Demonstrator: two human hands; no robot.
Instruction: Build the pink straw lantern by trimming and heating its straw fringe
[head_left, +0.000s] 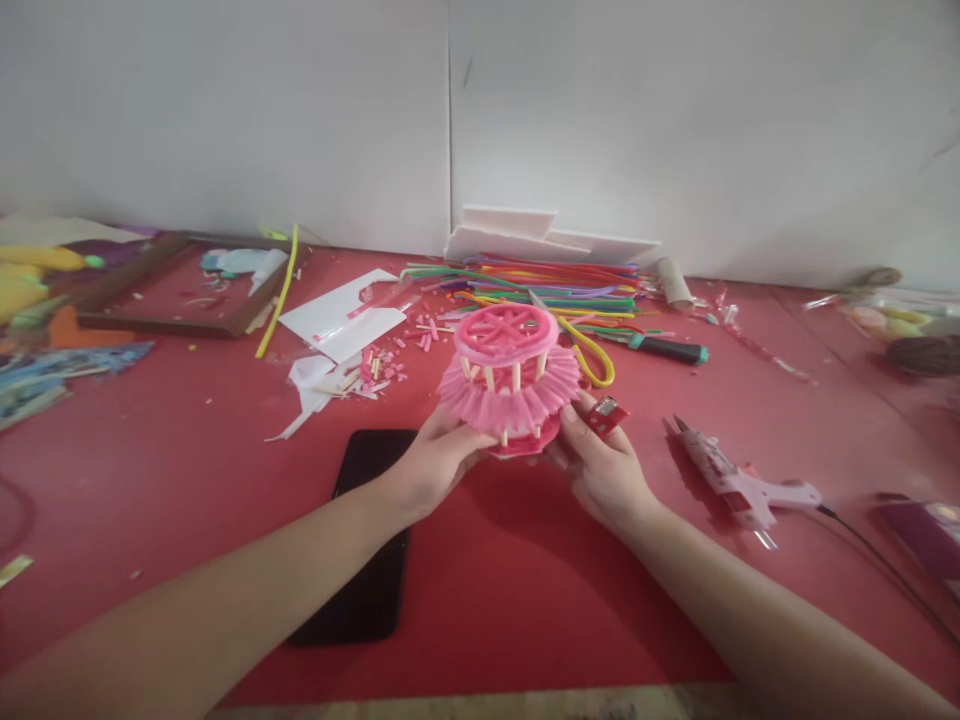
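Observation:
A pink craft model (510, 385) is held up in front of me over the red table. It has a spoked ring on top, short pale sticks as posts, a pleated pink frill round its middle and a pink base. My left hand (442, 455) grips the base from the left, its fingertips partly hidden beneath. From the other side my right hand (604, 465) closes on the model too. Tucked in that same hand is a small red lighter (606, 415) with a metal end. Below my left forearm lies a black tablet or phone (367, 590).
A pink glue gun (739, 480) with a cord lies at right. Behind the model are coloured pipe cleaners (555, 285), yellow-handled scissors (592, 355), a cutter knife (667, 348) and a cardboard tube (673, 284). White paper (337, 310), pink scraps (375, 370) and a brown frame (169, 325) lie left.

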